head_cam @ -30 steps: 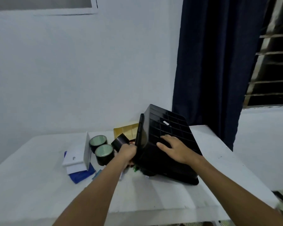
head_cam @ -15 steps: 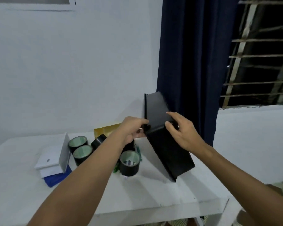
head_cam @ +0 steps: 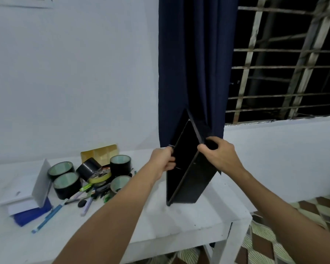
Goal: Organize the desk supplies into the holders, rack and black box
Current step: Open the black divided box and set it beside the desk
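Gripping the tilted black box (head_cam: 191,180) with curled fingers, left hand (head_cam: 163,161) at 9 o'clock, right hand (head_cam: 219,155) at 1 o'clock, above the white table (head_cam: 179,221).

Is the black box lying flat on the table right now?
No: the black box stands tilted on one lower edge on the white table, gripped by the left hand and right hand.

The black box (head_cam: 194,180) looked like smooth, matt plastic. The tape rolls (head_cam: 65,182) were shiny black on the outside. The surface (head_cam: 179,221) was painted white and smooth, with small dirty marks. The curtain (head_cam: 191,63) was soft dark blue cloth. The window bars (head_cam: 286,50) looked like old metal with worn, rough paint. The floor (head_cam: 274,241) had glossy patterned tiles.
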Available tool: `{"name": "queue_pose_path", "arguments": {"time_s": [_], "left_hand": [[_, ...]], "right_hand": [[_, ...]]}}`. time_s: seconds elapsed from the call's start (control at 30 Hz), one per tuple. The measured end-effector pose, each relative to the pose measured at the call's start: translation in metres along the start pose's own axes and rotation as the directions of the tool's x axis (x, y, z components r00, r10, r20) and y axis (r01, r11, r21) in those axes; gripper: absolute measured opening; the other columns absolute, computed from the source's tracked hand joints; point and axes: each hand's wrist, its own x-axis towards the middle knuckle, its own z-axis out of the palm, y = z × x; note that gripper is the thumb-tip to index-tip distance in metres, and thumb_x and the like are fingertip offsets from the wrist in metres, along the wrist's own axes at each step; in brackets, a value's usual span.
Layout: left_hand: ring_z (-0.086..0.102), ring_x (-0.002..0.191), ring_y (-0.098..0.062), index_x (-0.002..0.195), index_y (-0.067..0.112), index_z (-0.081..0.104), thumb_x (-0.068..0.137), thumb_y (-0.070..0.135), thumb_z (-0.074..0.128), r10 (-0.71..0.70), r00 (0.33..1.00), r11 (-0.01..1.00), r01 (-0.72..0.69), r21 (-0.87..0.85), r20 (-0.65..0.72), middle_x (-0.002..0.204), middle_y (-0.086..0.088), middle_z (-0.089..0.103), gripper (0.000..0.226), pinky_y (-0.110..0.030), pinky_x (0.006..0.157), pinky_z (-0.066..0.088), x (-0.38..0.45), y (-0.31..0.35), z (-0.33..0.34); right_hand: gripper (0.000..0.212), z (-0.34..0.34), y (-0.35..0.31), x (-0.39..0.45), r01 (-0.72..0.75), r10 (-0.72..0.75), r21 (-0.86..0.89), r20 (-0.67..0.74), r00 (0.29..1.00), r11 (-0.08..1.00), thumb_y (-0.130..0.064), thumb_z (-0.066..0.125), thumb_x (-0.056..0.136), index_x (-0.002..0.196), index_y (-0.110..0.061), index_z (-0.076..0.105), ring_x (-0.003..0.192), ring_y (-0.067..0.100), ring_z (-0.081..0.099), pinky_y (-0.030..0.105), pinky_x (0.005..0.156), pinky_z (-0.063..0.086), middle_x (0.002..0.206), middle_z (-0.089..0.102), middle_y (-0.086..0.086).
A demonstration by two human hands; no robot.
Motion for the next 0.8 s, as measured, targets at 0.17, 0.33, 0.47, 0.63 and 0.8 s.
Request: {"name": "queue_pose_path", "arguments": {"time_s": [0.17,0.33,0.47,0.63,0.8], "left_hand": [[0.055,0.111,-0.035,0.122,0.004,0.054,0.088,0.029,0.049,0.085,0.983,0.781,0.036,0.623,-0.163,0.122,-0.02,0.056,0.042,-0.033,0.087,0.042,0.02,-0.05,-0.017],[0.052,0.114,-0.038,0.132,0.01,0.039,0.084,0.031,0.046,-0.018,0.992,0.633,0.108,0.766,-0.125,0.13,-0.02,0.05,0.054,-0.042,0.095,0.047,0.023,-0.081,-0.025],[0.056,0.106,-0.039,0.129,0.004,0.029,0.089,0.013,0.041,0.069,0.984,0.626,0.087,0.775,-0.166,0.119,-0.023,0.055,0.042,-0.038,0.077,0.047,0.019,-0.096,-0.027],[0.057,0.11,-0.037,0.135,0.001,0.029,0.094,0.014,0.042,0.199,0.959,0.533,0.067,0.844,-0.202,0.122,-0.022,0.057,0.045,-0.033,0.077,0.038,0.021,-0.102,-0.012],[0.058,0.11,-0.036,0.139,0.002,0.028,0.092,0.015,0.044,0.204,0.951,0.537,0.089,0.839,-0.231,0.123,-0.021,0.056,0.051,-0.034,0.081,0.042,0.035,-0.099,-0.005]], "right_hand": [[0.04,-0.019,0.031,0.005,-0.101,0.098,0.177,0.025,0.995,0.979,-0.04,0.059,0.082,0.116,-0.02,0.064,0.104,0.016,0.055,0.026,0.085,0.043,0.112,0.062,-0.003],[0.021,-0.011,0.079,-0.004,-0.348,0.304,0.403,0.171,0.937,0.847,-0.032,0.05,0.086,0.069,-0.019,0.052,0.076,0.02,0.046,0.034,0.072,0.041,0.076,0.049,0.002],[0.018,0.009,0.118,-0.011,-0.446,0.406,0.486,0.191,0.894,0.752,-0.024,0.044,0.088,0.071,-0.015,0.043,0.071,0.017,0.04,0.033,0.074,0.043,0.07,0.04,0.001],[0.021,0.025,0.148,-0.007,-0.462,0.427,0.493,0.189,0.884,0.738,-0.025,0.041,0.091,0.075,-0.014,0.048,0.078,0.019,0.048,0.035,0.08,0.047,0.078,0.049,0.006],[0.022,0.036,0.161,0.004,-0.446,0.421,0.503,0.17,0.891,0.74,-0.021,0.041,0.093,0.075,-0.01,0.048,0.08,0.022,0.048,0.04,0.082,0.052,0.08,0.048,0.009]]}}
